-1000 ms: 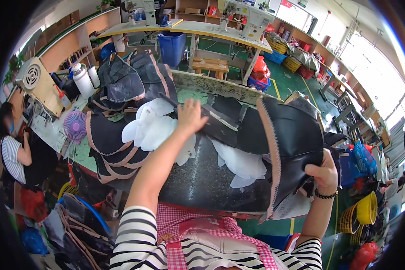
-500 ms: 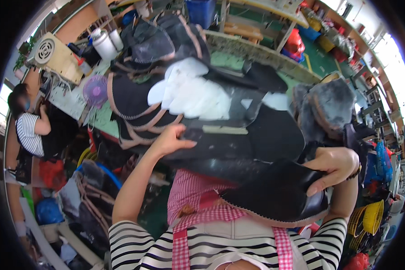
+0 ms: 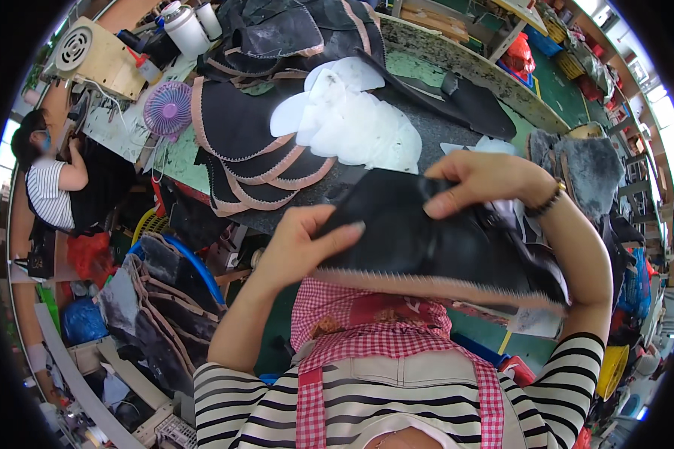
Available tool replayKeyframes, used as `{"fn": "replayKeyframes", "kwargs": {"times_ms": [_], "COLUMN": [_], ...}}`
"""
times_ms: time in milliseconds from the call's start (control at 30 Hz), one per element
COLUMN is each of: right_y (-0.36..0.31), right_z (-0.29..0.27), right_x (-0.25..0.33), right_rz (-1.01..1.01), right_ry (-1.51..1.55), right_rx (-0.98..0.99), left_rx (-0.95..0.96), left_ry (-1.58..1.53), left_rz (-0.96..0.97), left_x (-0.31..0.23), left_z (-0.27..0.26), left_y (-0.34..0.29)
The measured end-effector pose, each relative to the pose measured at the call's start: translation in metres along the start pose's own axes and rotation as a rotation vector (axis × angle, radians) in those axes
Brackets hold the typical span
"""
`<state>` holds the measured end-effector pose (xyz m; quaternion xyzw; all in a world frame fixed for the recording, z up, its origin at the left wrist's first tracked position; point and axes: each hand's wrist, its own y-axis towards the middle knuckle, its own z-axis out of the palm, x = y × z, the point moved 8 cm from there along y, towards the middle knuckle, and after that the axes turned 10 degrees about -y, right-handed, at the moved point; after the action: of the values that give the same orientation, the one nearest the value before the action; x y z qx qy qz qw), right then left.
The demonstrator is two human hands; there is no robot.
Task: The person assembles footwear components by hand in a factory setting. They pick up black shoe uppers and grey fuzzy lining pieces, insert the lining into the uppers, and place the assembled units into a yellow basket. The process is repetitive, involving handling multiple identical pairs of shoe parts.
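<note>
Both hands (image 3: 307, 243) lifted black piece (image 3: 434, 239) (nearer now)

White liners (image 3: 356, 123), black panels (image 3: 243, 142) crowd bench; right edge seemingly freer

Bright, even daylight enters from windows (image 3: 655, 123) at upper right. Heavy fisheye bending and a black vignette mark the rim. The cloth's (image 3: 442, 247) pinked edge is motion-blurred.
</note>
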<state>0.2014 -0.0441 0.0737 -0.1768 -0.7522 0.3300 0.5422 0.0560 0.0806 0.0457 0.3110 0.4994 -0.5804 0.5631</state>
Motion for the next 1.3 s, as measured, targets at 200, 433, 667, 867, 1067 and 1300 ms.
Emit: {"fn": "replayKeyframes", "kwargs": {"times_ms": [200,433,667,867,1067,1300], "right_y": [0.082,0.089,0.089,0.097,0.096,0.055], "right_z": [-0.015,-0.024,-0.02,-0.023,-0.02,-0.017], "right_x": [-0.045,-0.049,-0.041,-0.045,-0.043,-0.019], "right_rz": [0.005,0.035,0.058,0.165,0.095,-0.131], "right_ry": [-0.565,-0.462,-0.351,-0.561,-0.581,-0.653], "right_rx": [-0.287,-0.198,-0.12,-0.223,-0.327,-0.447], "left_rx": [-0.177,-0.254,-0.31,-0.383,-0.596,-0.023], "left_ry": [0.577,0.637,0.828,0.972,1.239,0.231], "left_rz": [-0.02,-0.136,-0.093,-0.067,0.43,-0.106], "left_x": [0.052,0.051,0.044,0.044,0.007,0.043], "left_z": [-0.052,-0.062,-0.056,-0.055,-0.038,-0.034], "left_y": [0.031,0.041,0.048,0.053,0.029,0.058]}}
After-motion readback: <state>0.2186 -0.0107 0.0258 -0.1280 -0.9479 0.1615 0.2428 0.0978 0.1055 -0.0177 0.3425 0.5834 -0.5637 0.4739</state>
